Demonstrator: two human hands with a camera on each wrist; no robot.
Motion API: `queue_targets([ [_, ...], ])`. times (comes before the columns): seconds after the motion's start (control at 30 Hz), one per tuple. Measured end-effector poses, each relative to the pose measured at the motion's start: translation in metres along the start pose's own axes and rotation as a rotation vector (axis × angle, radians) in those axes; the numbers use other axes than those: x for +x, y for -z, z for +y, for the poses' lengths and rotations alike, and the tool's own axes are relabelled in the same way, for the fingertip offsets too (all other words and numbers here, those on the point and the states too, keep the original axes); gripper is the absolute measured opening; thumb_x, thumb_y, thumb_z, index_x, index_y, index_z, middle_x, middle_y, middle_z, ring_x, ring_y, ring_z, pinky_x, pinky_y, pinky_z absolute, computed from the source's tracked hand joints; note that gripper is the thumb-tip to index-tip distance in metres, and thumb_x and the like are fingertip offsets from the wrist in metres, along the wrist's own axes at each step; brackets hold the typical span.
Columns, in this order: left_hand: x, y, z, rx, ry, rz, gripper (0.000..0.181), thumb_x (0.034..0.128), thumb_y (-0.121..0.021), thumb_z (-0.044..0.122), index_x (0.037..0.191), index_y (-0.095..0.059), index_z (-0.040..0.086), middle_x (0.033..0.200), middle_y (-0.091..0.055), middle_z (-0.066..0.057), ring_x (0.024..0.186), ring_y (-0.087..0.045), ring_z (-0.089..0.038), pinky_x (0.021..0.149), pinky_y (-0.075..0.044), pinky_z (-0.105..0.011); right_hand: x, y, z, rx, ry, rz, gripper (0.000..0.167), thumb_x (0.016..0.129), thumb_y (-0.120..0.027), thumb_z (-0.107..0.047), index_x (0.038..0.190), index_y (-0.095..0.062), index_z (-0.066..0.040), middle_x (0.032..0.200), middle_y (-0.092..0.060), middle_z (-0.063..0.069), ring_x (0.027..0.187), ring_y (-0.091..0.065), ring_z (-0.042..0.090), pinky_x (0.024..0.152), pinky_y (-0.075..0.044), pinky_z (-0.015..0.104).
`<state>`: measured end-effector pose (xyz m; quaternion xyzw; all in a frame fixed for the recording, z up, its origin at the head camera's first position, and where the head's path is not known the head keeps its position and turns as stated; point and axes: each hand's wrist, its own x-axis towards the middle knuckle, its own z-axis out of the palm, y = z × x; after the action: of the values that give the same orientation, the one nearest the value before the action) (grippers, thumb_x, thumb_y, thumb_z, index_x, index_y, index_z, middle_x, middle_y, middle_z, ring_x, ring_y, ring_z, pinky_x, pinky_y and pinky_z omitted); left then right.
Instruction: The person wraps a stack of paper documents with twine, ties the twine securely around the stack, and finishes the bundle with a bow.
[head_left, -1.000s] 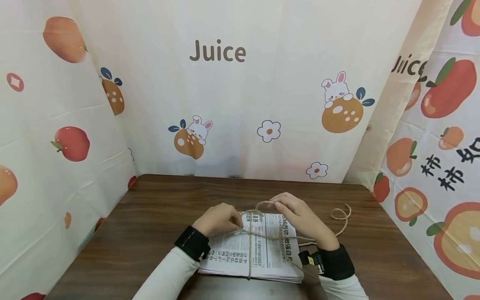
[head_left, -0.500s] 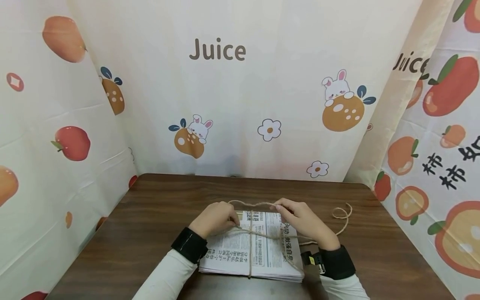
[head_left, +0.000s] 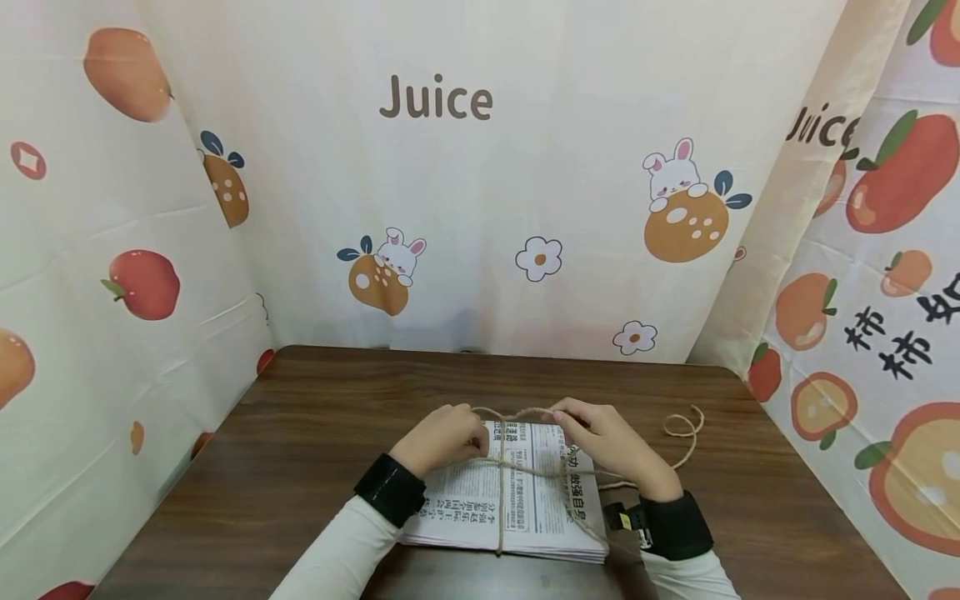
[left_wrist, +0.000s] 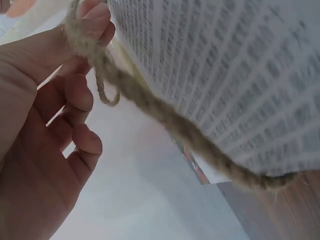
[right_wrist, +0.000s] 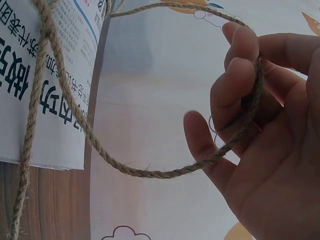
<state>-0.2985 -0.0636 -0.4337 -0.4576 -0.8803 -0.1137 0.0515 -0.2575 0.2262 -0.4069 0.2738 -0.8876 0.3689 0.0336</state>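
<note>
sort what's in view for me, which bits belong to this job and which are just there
Part of the job:
twine, held by left hand and right hand
newspaper stack, twine crossing its top

Just there:
printed cloth
black wristbands
table, merely support

Outward of the left hand [head_left: 442, 437], passage lies over the dark-brown wooden table [head_left: 300, 442], while inward, toward the right hand [head_left: 609, 437], tan twisted-fibre twine [right_wrist: 160, 174] and a flat white newspaper stack [head_left: 531, 500] obstruct.

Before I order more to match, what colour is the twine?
The twine is tan-brown, best seen in the right wrist view.
</note>
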Motion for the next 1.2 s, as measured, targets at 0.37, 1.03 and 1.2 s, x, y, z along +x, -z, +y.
queue_targets([
  [0.37, 0.005, -0.011, 0.001, -0.117, -0.064, 0.006, 0.014, 0.0878, -0.077, 0.004, 0.086, -0.08, 0.017, 0.083, -0.072, 0.01, 0.082, -0.064, -0.001, 0.101, -0.046, -0.035, 0.0, -0.003, 0.001, -0.015, -0.041, -0.02, 0.026, 0.108, -0.049, -0.03, 0.116, -0.069, -0.016, 0.074, -0.058, 0.0, 0.057, -0.044, 0.007, 0.056, -0.042, 0.028],
  [1.03, 0.011, -0.013, 0.008, -0.238, 0.059, -0.059, 0.012, 0.0897, -0.076, 0.007, 0.085, -0.075, 0.018, 0.082, -0.066, 0.014, 0.076, -0.058, 0.004, 0.07, -0.048, -0.014, 0.005, -0.029, -0.004, -0.029, 0.001, -0.218, 0.017, 0.099, -0.057, -0.006, 0.103, -0.074, -0.008, 0.095, -0.065, -0.001, 0.069, -0.05, 0.007, 0.061, -0.045, 0.026],
  [1.2, 0.008, -0.014, 0.007, -0.329, 0.072, -0.054, 0.016, 0.0902, -0.075, 0.005, 0.086, -0.068, 0.018, 0.083, -0.063, 0.014, 0.077, -0.058, 0.004, 0.071, -0.048, -0.016, 0.007, -0.041, -0.003, -0.06, -0.031, -0.284, 0.008, 0.091, -0.073, -0.01, 0.099, -0.072, -0.008, 0.09, -0.064, -0.005, 0.078, -0.056, 0.007, 0.069, -0.049, 0.027],
])
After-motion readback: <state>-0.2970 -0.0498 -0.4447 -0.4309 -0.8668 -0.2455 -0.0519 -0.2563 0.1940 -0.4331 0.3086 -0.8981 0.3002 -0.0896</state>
